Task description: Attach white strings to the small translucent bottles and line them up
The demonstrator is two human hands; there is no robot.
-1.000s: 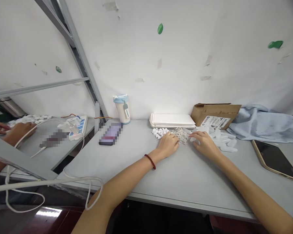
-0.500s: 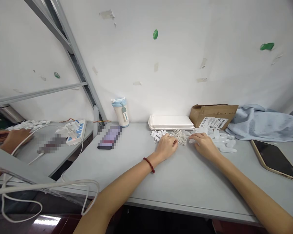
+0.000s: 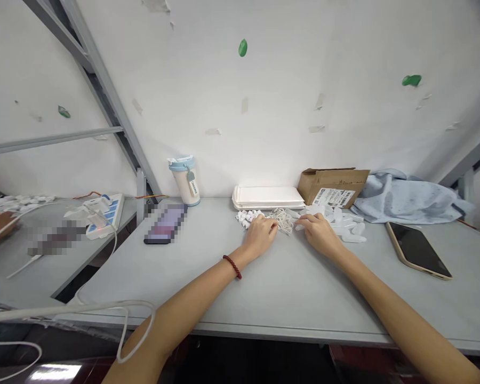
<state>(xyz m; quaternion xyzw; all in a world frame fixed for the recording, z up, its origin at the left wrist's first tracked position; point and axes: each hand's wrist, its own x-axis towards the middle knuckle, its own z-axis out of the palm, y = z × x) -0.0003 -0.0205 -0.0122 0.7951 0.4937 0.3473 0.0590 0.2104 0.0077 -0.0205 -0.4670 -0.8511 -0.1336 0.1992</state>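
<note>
My left hand [image 3: 260, 236], with a dark red bead bracelet at the wrist, rests between a pile of small white caps [image 3: 248, 218] and a tangle of off-white cords [image 3: 282, 220]. Its fingers are curled together, and what they hold is hidden or too small to name. To the right, my right hand [image 3: 320, 234] is bent down with its fingertips on a small clear plastic piece [image 3: 299, 228] beside the cords. More clear plastic pieces [image 3: 349, 229] lie beyond and to the right of that hand, partly covered by it.
A white tray-like stack [image 3: 269, 197] and a cardboard box [image 3: 332, 186] stand against the wall. Light blue cloth [image 3: 412, 197] and a phone [image 3: 418, 250] lie right. A tumbler [image 3: 185, 181], another phone [image 3: 166, 224], a power strip [image 3: 106, 216] and a loose cable [image 3: 140, 305] are left.
The view has shifted, so the things on the table appear farther left. Both hands keep nearly the same place by the cords; the co-worker's hand at far left shows less.
</note>
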